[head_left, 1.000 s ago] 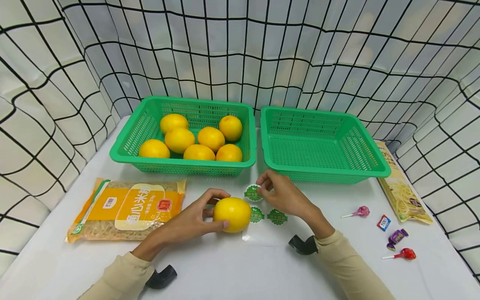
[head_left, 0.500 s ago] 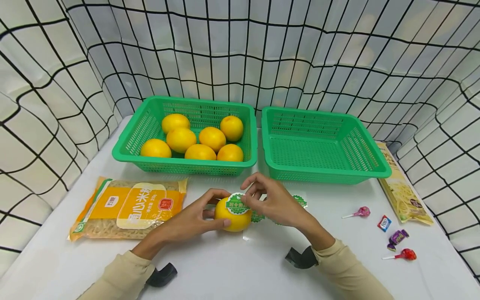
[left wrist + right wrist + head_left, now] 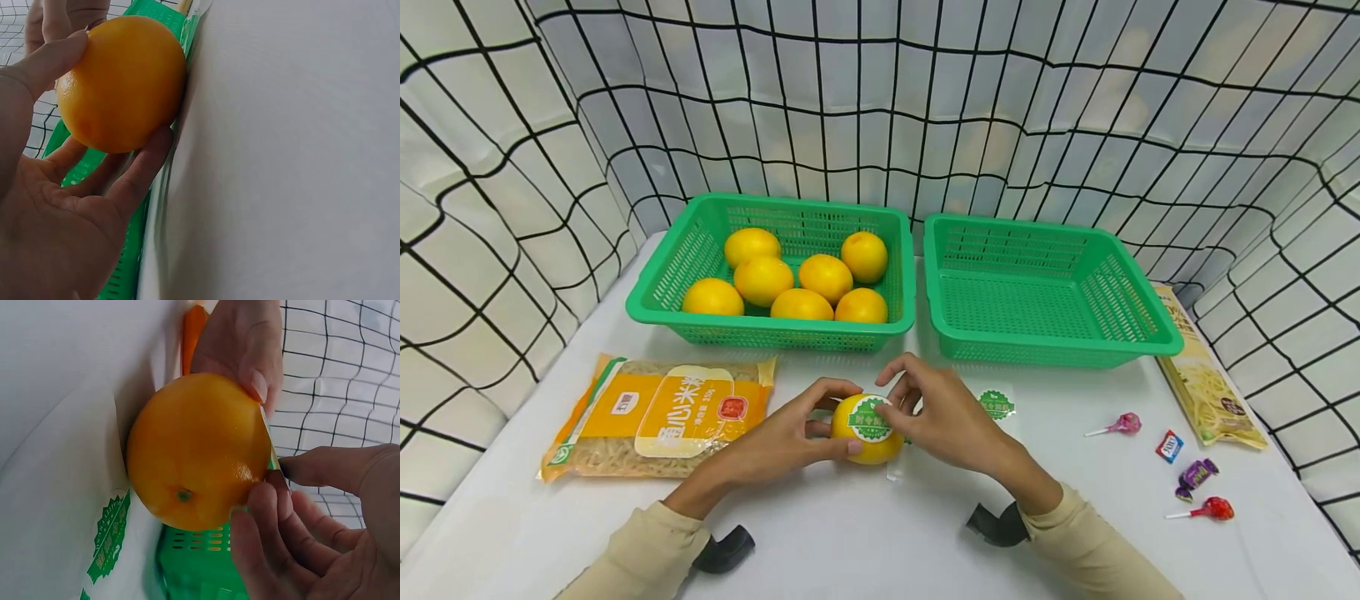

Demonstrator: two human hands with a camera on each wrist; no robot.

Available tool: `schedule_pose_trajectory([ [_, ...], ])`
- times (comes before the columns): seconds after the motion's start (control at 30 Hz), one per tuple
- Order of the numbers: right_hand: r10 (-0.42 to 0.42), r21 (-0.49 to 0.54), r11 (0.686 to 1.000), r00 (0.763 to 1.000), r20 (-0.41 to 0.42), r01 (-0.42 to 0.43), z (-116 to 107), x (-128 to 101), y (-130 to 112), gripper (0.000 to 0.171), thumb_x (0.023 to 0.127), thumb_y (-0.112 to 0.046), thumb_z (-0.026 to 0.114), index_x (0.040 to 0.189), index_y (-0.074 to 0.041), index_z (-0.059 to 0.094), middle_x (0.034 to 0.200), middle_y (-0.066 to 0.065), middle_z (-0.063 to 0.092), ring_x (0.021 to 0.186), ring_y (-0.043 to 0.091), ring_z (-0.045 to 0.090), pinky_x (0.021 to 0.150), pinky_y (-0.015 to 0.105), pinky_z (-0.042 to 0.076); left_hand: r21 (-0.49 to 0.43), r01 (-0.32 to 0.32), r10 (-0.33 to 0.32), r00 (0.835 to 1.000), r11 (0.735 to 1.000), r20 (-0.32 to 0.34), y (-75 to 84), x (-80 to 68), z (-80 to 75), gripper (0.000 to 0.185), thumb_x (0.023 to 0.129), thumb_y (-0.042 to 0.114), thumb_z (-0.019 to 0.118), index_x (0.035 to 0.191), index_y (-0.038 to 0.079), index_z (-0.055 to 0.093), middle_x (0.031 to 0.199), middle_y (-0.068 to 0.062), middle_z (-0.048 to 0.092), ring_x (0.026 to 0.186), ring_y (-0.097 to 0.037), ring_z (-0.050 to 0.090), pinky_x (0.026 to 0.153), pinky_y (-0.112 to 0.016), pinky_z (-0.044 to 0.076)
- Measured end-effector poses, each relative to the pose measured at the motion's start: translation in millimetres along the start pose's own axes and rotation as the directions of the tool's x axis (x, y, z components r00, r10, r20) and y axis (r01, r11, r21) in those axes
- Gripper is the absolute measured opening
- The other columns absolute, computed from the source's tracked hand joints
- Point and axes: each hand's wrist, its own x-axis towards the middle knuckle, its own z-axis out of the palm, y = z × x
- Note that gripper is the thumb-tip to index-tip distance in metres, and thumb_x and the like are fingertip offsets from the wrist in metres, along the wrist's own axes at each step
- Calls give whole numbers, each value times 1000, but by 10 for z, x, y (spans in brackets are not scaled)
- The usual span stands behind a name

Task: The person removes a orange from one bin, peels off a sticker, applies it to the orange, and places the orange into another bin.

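White table [image 3: 865,533] under my hands: 2 green slotted plastic baskets [image 3: 1043,292] side by side at the back, orange noodle bag [image 3: 658,417] front left, pale noodle pack [image 3: 1206,383] far right, clear sheet w/ green round sticker [image 3: 996,405] near centre, 2 lollipops [image 3: 1112,426] & wrapped candies [image 3: 1193,473] at right.

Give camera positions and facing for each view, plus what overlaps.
Head: above the table, looking forward and down at two green baskets; both forearms, left hand and right hand show.
Left wrist: low behind the left hand, looking along the table; palm and fingers show.
Right wrist: low beside the right hand, facing the netting; fingers show.
Shared: all three see the orange held between both hands.
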Motion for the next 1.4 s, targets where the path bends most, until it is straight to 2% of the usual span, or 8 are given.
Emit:
schedule_pose_trajectory([
  [0.23, -12, -281, 960, 998, -58, -5, 57, -32, -83, 22, 94, -23, 82, 111, -18, 68, 80, -10, 66, 68, 2, 59, 60, 23, 51, -6, 0, 0, 1000, 1000, 3, -13, 4, 9, 63, 98, 32, 80, 150, 24, 45, 151, -2, 49, 131, -28, 56, 110, -42, 52],
  [0.43, -43, -485, 875, 996, -74, 2, 69, -59, -94, 25, 95, -40, 81, 109, -21, 71, 79, -9, 68, 63, 5, 57, 52, 24, 44, 2, -18, 18, 1000, 1000, 7, -18, 11, 11, 61, 99, 32, 78, 150, 23, 45, 152, -2, 48, 133, -28, 54, 111, -40, 52],
  [0.53, -88, -548, 836, 992, -93, 23, 55, -63, -83, 29, 93, -44, 82, 108, -21, 72, 87, -7, 71, 65, 9, 61, 52, 24, 45, 8, -11, 11, 1000, 1000, 5, -15, 13, 6, 62, 99, 33, 78, 150, 24, 44, 151, -1, 48, 132, -27, 54, 110, -39, 52],
  [0.63, -230, -559, 817, 969, -90, 143, 47, -45, -58, 24, 92, -38, 85, 105, -21, 74, 99, -5, 74, 79, 11, 68, 60, 24, 54, 0, 11, -11, 1000, 1000, 4, -9, 7, 2, 64, 98, 34, 79, 151, 27, 44, 150, 1, 49, 132, -26, 55, 110, -38, 52],
  [0.73, -395, -534, 784, 918, -37, 316, 46, -19, -20, 14, 92, -27, 86, 100, -21, 76, 105, -8, 75, 95, 10, 68, 74, 23, 59, -8, 23, -23, 1000, 1000, -1, -11, 0, -4, 64, 98, 35, 79, 151, 27, 44, 150, 1, 50, 132, -26, 55, 109, -35, 53],
  [0.83, -471, -518, 752, 882, 13, 408, 31, -4, 23, 11, 91, -21, 87, 96, -20, 78, 102, -10, 77, 102, 10, 67, 82, 22, 59, -12, 8, -8, 1000, 1000, -2, -17, 4, -8, 62, 100, 34, 78, 151, 24, 45, 150, -1, 50, 134, -26, 53, 109, -32, 53],
  [1.13, -439, -531, 746, 896, 61, 402, -139, -10, 105, 9, 88, -21, 89, 95, -19, 83, 95, -13, 77, 98, 8, 64, 77, 21, 58, 4, 12, -12, 1000, 1000, -9, -1, 9, -14, 61, 101, 34, 76, 152, 19, 45, 153, -3, 50, 136, -26, 52, 112, -38, 52],
  [1.4, -442, -540, 736, 894, 75, 409, -160, -11, 98, 9, 87, -21, 90, 93, -20, 83, 92, -14, 76, 95, 8, 61, 76, 19, 55, 3, 4, -4, 1000, 1000, -14, -5, 5, -12, 61, 100, 33, 77, 151, 19, 45, 152, -4, 50, 136, -26, 52, 110, -32, 52],
])
